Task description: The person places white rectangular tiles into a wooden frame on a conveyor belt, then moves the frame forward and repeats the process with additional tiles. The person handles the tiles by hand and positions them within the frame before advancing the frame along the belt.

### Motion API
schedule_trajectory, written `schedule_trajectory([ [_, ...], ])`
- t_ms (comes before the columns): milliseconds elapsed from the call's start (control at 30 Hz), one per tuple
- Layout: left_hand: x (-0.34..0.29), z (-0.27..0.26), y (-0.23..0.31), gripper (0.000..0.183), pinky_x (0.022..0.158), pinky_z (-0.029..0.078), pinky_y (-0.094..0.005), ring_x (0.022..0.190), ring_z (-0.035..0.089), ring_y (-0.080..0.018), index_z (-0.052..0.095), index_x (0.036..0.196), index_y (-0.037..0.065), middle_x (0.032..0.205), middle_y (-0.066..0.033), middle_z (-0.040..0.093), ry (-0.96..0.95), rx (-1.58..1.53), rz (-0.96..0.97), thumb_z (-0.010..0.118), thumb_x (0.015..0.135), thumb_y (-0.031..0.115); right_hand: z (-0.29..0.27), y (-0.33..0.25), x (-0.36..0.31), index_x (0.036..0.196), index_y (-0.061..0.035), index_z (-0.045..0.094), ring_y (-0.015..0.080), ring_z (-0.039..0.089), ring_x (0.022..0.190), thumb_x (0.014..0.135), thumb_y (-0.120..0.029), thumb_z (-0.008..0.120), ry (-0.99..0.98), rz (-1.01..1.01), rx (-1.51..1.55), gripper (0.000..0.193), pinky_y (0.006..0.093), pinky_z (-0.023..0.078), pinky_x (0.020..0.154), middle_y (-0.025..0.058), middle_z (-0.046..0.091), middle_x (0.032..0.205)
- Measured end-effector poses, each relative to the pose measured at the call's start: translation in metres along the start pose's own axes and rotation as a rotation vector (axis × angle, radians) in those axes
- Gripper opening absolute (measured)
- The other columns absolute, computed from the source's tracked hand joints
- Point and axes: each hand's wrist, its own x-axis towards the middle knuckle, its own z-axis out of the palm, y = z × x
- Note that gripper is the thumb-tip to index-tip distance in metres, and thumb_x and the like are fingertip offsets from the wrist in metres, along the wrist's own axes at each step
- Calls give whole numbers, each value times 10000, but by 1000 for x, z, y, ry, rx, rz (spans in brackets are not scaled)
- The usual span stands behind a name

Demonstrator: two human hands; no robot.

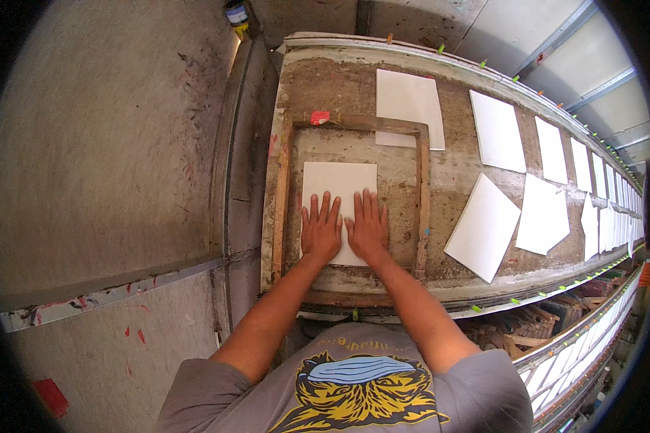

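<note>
My left hand (321,229) lies flat, fingers spread, on the left side of a white sheet (339,179). On the sheet's right side rests my right hand (369,229), also flat, its outer fingers reaching past the sheet's edge. Neither hand grips anything. A rectangular wooden frame (423,187) surrounds the sheet and both hands on a long, stained table (397,195). Whether mesh is stretched across the frame, I cannot tell. The frame's far right corner overlaps another white sheet (412,94). A small red patch (320,117) sits on its far bar.
Several white sheets, such as a tilted one (484,227), lie in two rows along the table to the right. Small green clips (515,301) line the table's edges. A second table with white sheets (563,353) stands at the lower right. At left rises a grey wall (108,159).
</note>
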Motion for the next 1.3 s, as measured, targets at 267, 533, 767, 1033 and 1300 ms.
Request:
schedule_trajectory([
  [267, -1, -6, 4, 559, 1255, 100, -575, 1573, 85, -388, 269, 1629, 178, 1707, -128, 158, -52, -14, 30, 338, 1099, 342, 0, 19, 72, 1611, -53, 255, 343, 206, 1556, 1036, -400, 481, 88, 29, -3, 709, 589, 173, 1231, 185, 221, 1679],
  [533, -8, -1, -8, 824, 1249, 167, -540, 1536, 146, -460, 172, 1600, 12, 1646, -291, 151, 163, -397, 23, 447, 1026, 535, -10, -1, 62, 1625, -92, 236, 331, 173, 1567, 1064, -399, 428, -66, -96, -92, 667, 548, 151, 1248, 142, 208, 1692],
  [767, -15, 3, -12, 1176, 1221, 237, -559, 1522, 147, -496, 101, 1592, 17, 1630, -336, 67, 186, -356, 114, 567, 841, 793, -9, -21, 108, 1601, -182, 328, 300, 261, 1541, 1054, -355, 460, -39, -384, 6, 589, 525, 204, 1248, 63, 326, 1657],
  [1033, -12, 2, -13, 1211, 1233, 226, -524, 1528, 164, -480, 98, 1590, -47, 1645, -326, 97, 174, -362, 36, 597, 840, 763, 3, -33, 84, 1610, -159, 303, 307, 239, 1548, 1052, -375, 460, 16, -305, 8, 619, 502, 204, 1253, 100, 283, 1671],
  [1300, -10, -3, -5, 1146, 1270, 169, -486, 1554, 151, -401, 118, 1603, -31, 1666, -282, 104, 86, -279, 22, 545, 883, 752, -17, 7, 53, 1610, -135, 296, 311, 226, 1553, 1022, -489, 494, -26, -284, 12, 713, 506, 189, 1257, 115, 252, 1681],
])
